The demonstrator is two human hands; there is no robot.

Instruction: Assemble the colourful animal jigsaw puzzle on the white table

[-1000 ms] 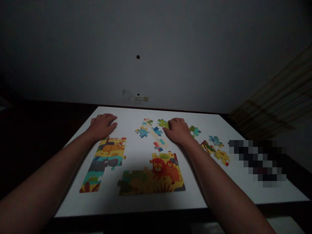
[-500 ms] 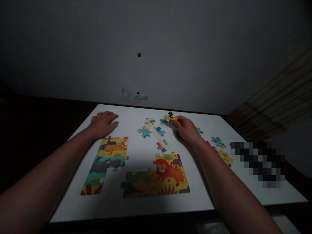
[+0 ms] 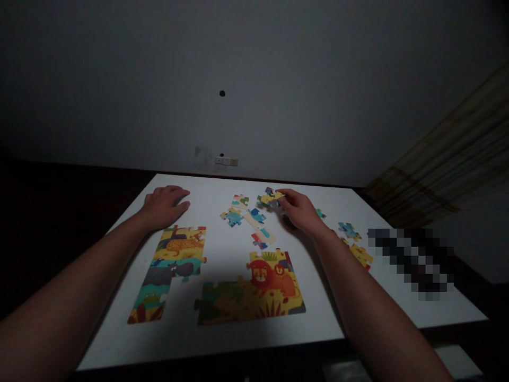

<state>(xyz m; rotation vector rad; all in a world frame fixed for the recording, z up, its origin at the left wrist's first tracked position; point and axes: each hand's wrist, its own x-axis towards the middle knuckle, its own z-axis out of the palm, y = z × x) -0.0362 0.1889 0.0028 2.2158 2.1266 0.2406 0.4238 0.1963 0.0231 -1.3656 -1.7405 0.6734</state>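
Right hand (image 3: 303, 212) pinching yellow puzzle piece (image 3: 271, 197), lifted just above far middle of white desk (image 3: 207, 339). Left hand (image 3: 165, 204) flat, released, beside leopard section (image 3: 181, 244). Loose pieces (image 3: 248, 215) nearby.

Both my forearms run off the bottom edge, so my elbows are out of sight. My right hand (image 3: 301, 213) covers part of the green piece (image 3: 319, 214) behind it, and my right wrist hides part of the red-and-yellow piece (image 3: 360, 254) beside it. The yellow piece (image 3: 271, 197) at my fingers (image 3: 283, 193) is too small and dim to read its picture. A pixelated block (image 3: 409, 260) masks whatever lies on the counter (image 3: 222, 334) at the right. The room around the counter is too dark to make out.
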